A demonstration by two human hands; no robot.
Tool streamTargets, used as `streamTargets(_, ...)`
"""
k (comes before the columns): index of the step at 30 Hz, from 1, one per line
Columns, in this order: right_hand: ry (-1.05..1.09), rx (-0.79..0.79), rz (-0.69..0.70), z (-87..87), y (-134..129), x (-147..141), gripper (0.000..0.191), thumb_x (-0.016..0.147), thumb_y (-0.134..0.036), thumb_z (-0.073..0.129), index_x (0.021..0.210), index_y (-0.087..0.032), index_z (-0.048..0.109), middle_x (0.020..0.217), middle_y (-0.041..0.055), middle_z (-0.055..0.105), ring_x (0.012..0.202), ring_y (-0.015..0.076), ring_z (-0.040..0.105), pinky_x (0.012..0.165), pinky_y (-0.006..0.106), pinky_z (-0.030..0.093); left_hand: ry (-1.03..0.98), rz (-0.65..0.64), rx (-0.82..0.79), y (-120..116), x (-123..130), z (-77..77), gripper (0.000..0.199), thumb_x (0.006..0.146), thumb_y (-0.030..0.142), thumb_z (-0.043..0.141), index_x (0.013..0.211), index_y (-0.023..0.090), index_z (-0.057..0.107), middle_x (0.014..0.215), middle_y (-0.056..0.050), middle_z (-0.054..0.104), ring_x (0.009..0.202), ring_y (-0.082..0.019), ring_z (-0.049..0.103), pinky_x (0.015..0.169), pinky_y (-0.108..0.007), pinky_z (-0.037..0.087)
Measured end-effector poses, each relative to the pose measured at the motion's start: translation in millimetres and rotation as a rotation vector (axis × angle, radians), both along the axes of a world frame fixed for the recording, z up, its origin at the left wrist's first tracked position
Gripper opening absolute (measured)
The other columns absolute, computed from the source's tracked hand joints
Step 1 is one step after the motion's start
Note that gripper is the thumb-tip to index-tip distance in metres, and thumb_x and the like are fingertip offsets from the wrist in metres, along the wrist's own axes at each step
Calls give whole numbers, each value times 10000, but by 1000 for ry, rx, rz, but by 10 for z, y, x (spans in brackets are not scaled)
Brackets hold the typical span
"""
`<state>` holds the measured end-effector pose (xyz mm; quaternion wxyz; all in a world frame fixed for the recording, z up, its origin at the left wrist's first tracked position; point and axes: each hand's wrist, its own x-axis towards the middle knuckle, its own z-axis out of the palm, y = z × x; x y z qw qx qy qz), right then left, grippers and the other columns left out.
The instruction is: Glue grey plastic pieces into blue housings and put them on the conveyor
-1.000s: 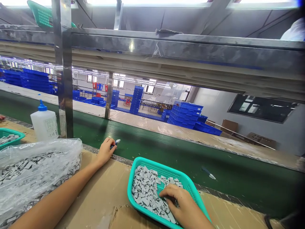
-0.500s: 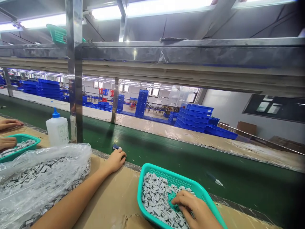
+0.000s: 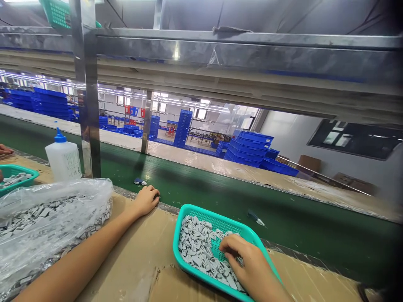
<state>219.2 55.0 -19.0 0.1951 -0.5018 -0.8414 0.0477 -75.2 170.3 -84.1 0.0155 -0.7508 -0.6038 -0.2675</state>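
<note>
My right hand (image 3: 242, 260) rests in a teal mesh basket (image 3: 208, 219), with its fingers among small grey plastic parts (image 3: 197, 247). I cannot tell whether it holds one. My left hand (image 3: 146, 200) lies at the bench edge, curled and holding nothing visible. Just beyond it, a small blue-and-white item (image 3: 140, 181) lies on the green conveyor belt (image 3: 315, 239). A clear plastic bag (image 3: 40, 222) full of the same grey parts lies under my left forearm's side of the bench.
A white bottle with a blue nozzle (image 3: 64, 161) stands behind the bag. At far left, a co-worker's hand (image 3: 4, 149) is near a second teal basket (image 3: 14, 174). A similar small item (image 3: 255, 218) lies on the belt. Metal posts and a rail cross above it.
The small blue item has left my left hand and now lies on the belt farther left. My right hand stays among the grey parts, and the view has shifted slightly.
</note>
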Motion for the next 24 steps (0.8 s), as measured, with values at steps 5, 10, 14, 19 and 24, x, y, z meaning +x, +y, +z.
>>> streamTargets(5, 35, -44, -2, -13, 6, 0, 208, 790, -192, 365, 775, -196, 573, 759, 55, 571, 681, 184, 543, 603, 309, 435, 6, 19, -6, -27, 9, 29, 285, 781, 259, 363, 923, 180, 598, 954, -93, 537, 899, -220, 485, 777, -330, 393)
streamTargets(10, 66, -31, -7, 4, -4, -13, 273, 801, -189, 328, 787, -200, 601, 771, 69, 551, 707, 199, 543, 615, 334, 443, 16, 23, -13, -34, 11, 33, 281, 775, 250, 371, 924, 185, 600, 960, -85, 537, 875, -207, 489, 787, -322, 388)
streamTargets(14, 31, -2, -7, -4, -2, -7, 324, 786, -151, 300, 771, -185, 622, 747, 77, 521, 665, 194, 528, 586, 336, 439, 26, 31, -21, -38, 17, 37, 293, 778, 261, 360, 932, 183, 597, 951, -89, 547, 883, -226, 487, 772, -338, 393)
streamTargets(19, 23, -7, -6, -20, -2, 4, 328, 794, -149, 292, 843, -170, 616, 799, 85, 511, 660, 182, 522, 581, 327, 438, 31, 25, -30, -36, 19, 39, 298, 782, 258, 357, 947, 172, 591, 955, -93, 550, 920, -220, 486, 799, -319, 387)
streamTargets(24, -5, -14, 1, 11, -17, -14, 301, 735, -78, 323, 723, -175, 608, 798, 74, 524, 701, 178, 525, 618, 320, 436, 39, 30, -42, -37, 18, 39, 301, 785, 266, 355, 959, 174, 583, 983, -87, 552, 925, -216, 494, 803, -321, 386)
